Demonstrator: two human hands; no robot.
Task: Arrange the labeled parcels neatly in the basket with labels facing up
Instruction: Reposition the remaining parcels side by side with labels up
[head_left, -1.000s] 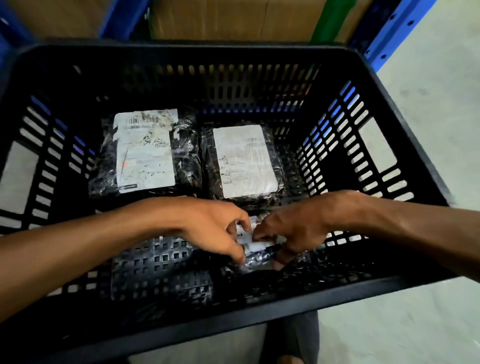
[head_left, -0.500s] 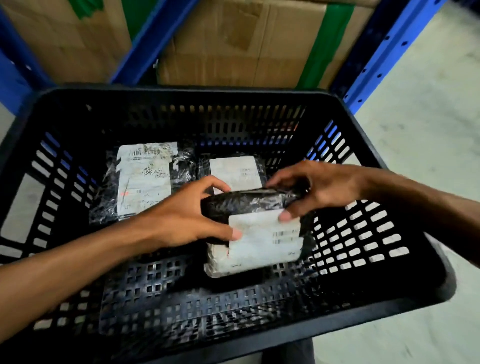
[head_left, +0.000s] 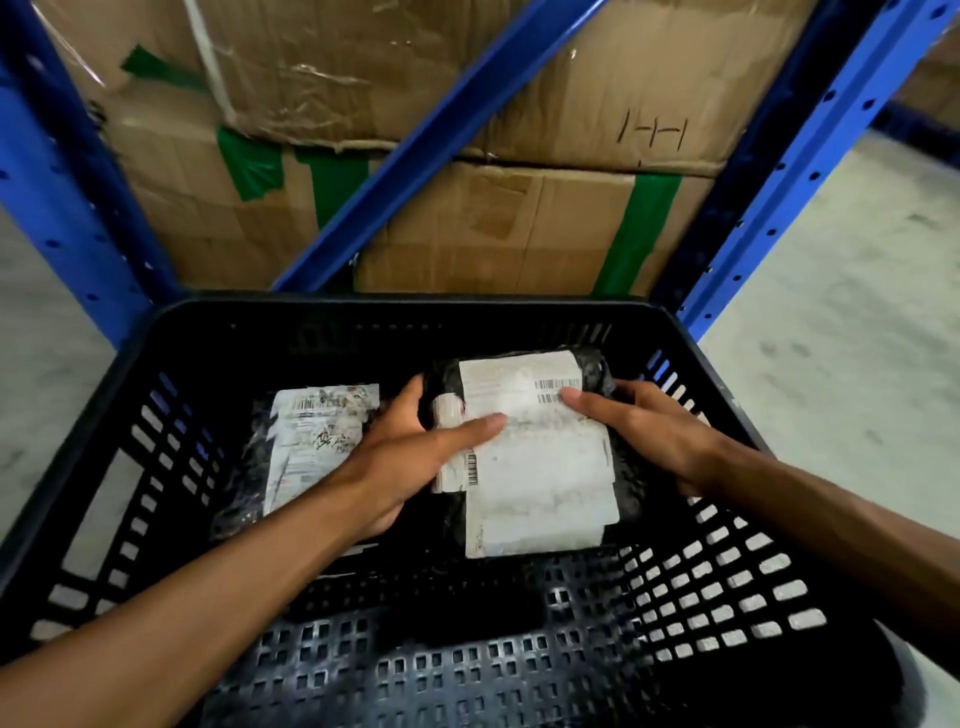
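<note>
**In the basket, right half: parcel going down label-up**

In the right half of the black slotted plastic basket (head_left: 727, 582), the black poly-wrapped parcel with the large white shipping label (head_left: 540, 467) is lying label-up, held from both sides.

- Left hand (head_left: 410, 457): fingers clamped on the parcel's left edge, thumb lying across the label, other fingers curling behind the far corner.
- Right hand (head_left: 649, 426): fingers closed on the right edge, thumb pressing near the barcodes.
- Handling, my read: it's looking light and soft, with the film wrinkling and the ends bulging. Glossy wrap is probably slippery, so grip the long side edges, thumbs on the paper label for friction. It doesn't appear fragile.
- Just beside it on the left, the second black-wrapped parcel with a scribbled white label (head_left: 317, 447) is lying label-up, partly hidden by the left wrist.
- Behind the basket: taped brown cardboard boxes (head_left: 467, 156) sitting in a blue steel rack (head_left: 769, 208).

Versus half a second ago: the parcel was standing tilted on edge with its label facing the person; now it's flat, label up, and sitting further back. It's now covering the third labelled parcel. The camera is pitching up, showing more rack.
</note>
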